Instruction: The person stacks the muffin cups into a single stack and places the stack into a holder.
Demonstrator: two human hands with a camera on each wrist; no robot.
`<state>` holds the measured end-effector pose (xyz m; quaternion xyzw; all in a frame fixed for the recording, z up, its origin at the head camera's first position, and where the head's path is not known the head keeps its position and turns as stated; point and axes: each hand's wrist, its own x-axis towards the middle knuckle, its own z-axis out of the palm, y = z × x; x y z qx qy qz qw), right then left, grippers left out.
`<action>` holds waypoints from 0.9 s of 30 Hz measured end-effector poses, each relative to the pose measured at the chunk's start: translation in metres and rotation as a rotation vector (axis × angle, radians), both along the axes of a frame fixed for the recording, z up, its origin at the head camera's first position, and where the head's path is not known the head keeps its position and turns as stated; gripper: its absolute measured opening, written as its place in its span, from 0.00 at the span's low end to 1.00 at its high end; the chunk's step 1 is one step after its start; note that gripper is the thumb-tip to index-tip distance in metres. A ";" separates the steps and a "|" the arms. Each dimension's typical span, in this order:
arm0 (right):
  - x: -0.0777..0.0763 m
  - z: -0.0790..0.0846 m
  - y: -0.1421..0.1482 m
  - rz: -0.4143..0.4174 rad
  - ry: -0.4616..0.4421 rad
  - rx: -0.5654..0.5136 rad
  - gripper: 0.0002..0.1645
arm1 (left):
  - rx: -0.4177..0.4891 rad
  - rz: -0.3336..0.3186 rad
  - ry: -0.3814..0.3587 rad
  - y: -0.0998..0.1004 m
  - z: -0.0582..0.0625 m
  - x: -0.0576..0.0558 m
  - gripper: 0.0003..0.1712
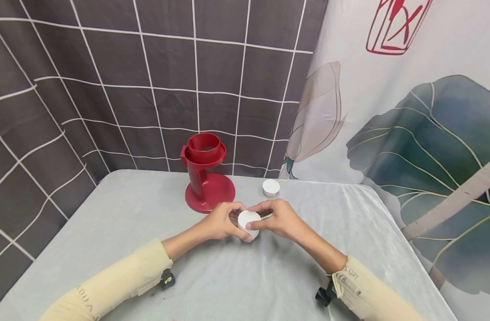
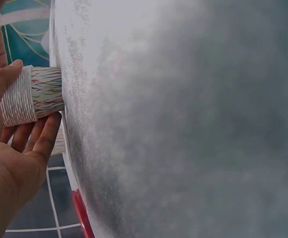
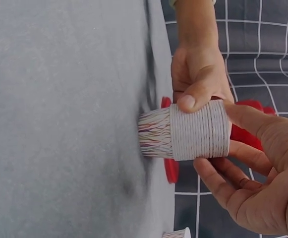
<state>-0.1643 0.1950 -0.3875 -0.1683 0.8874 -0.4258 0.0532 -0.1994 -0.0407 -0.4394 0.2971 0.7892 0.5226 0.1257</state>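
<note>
Both hands hold a stack of nested white paper cups (image 1: 248, 217) low over the grey cloth, near the middle of the head view. Coloured wavy lines mark the lowest cup, and the rims bunch close together above it (image 3: 198, 130). My left hand (image 1: 222, 221) grips the stack from the left, thumb on the near side. From the right, my right hand (image 1: 278, 218) pinches its upper part, thumb at the rim in the head view. In the left wrist view, the left hand's fingers (image 2: 44, 136) curl under the stack's side. Whether the base touches the cloth I cannot tell.
A red stand (image 1: 201, 178) with a ring-shaped top and round base stands behind the left hand. One white paper cup (image 1: 271, 187) sits near the table's back edge. Behind the cloth-covered table (image 1: 149, 191) hang a dark grid curtain (image 1: 169, 58) and a leaf-patterned one (image 1: 429, 133).
</note>
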 end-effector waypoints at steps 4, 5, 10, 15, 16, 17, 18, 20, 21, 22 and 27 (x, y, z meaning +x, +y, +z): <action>-0.002 0.001 -0.002 -0.004 0.000 0.006 0.25 | 0.004 0.003 -0.002 -0.001 0.001 0.000 0.26; -0.003 0.001 -0.002 -0.002 0.001 0.005 0.25 | 0.005 0.003 -0.001 -0.001 0.001 0.000 0.26; -0.004 0.001 -0.002 0.011 0.001 0.000 0.25 | 0.009 0.002 0.002 -0.002 0.001 0.000 0.26; -0.003 0.002 -0.002 0.020 0.000 -0.002 0.25 | 0.016 0.001 -0.006 -0.002 0.002 0.000 0.26; -0.003 0.002 -0.002 0.021 0.000 -0.002 0.25 | 0.013 0.002 -0.008 -0.002 0.002 0.000 0.26; -0.003 0.002 -0.002 0.021 -0.001 -0.001 0.25 | 0.011 0.002 -0.009 -0.002 0.002 0.000 0.25; -0.003 0.002 -0.001 0.023 0.000 -0.001 0.25 | 0.008 0.002 -0.010 -0.001 0.002 0.001 0.25; -0.003 0.001 -0.001 0.029 0.005 0.001 0.25 | 0.010 -0.001 -0.007 -0.001 0.001 0.001 0.25; -0.003 0.001 0.000 0.035 0.007 0.001 0.24 | 0.013 -0.003 -0.006 -0.001 0.001 0.000 0.25; -0.003 0.001 0.000 0.040 0.010 0.000 0.24 | 0.015 -0.003 -0.005 -0.001 0.000 0.000 0.25; -0.004 -0.002 0.001 0.061 0.005 -0.014 0.23 | 0.017 -0.002 -0.002 0.000 0.000 0.000 0.25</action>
